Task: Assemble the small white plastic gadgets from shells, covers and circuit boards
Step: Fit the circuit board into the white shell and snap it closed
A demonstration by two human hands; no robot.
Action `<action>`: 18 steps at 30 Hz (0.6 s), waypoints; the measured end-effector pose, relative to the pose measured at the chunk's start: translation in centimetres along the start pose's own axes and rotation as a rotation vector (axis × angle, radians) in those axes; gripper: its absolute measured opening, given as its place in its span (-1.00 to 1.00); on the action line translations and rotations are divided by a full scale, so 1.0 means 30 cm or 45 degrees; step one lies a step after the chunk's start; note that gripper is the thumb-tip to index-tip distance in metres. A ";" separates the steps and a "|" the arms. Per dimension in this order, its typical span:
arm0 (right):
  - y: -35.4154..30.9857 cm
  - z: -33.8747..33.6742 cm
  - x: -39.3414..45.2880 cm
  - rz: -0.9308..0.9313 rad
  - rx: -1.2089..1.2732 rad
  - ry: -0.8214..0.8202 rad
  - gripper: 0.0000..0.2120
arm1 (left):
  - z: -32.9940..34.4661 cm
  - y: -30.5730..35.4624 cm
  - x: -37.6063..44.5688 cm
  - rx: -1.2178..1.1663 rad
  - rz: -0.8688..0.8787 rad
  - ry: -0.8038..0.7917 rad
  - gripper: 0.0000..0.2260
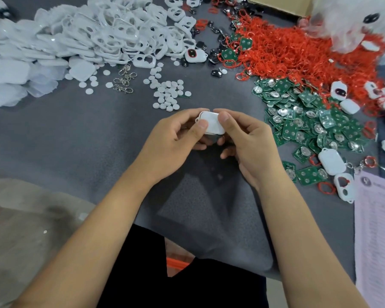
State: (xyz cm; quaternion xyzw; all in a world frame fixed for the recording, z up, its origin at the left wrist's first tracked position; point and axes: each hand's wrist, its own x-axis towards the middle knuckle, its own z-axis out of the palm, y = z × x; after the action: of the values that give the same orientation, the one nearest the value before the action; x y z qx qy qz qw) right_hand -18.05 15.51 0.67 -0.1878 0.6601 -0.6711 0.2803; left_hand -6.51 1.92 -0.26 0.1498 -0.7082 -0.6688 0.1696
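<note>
A small white plastic gadget (212,122) is held above the grey mat, its smooth back facing up. My left hand (176,136) grips its left side, thumb pressed on top. My right hand (247,138) grips its right side, thumb also on top; the fingers of both curl underneath. A big heap of white shells and covers (93,34) lies at the far left. Green circuit boards (307,116) are piled to the right. The gadget's underside is hidden.
Red rubber rings (298,54) form a large heap at the far right. White round discs (169,94) and metal clasps (123,80) lie beyond my hands. Finished white gadgets (331,162) sit at the right, next to a printed sheet (378,230). A clear bag (20,218) lies near left.
</note>
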 end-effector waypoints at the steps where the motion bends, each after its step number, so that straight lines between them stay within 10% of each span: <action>1: -0.002 0.002 -0.001 0.004 -0.002 -0.005 -0.82 | -0.001 0.001 -0.002 -0.007 -0.004 -0.016 -0.73; 18: -0.011 0.004 0.002 0.138 0.119 0.013 -0.80 | 0.002 0.001 -0.006 0.246 0.078 -0.076 -0.56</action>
State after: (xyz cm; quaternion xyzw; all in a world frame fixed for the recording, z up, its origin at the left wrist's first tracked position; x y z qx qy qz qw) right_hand -18.05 15.37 1.02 -0.1349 0.6386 -0.6860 0.3215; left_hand -6.37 2.07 -0.26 0.1240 -0.7782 -0.5962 0.1535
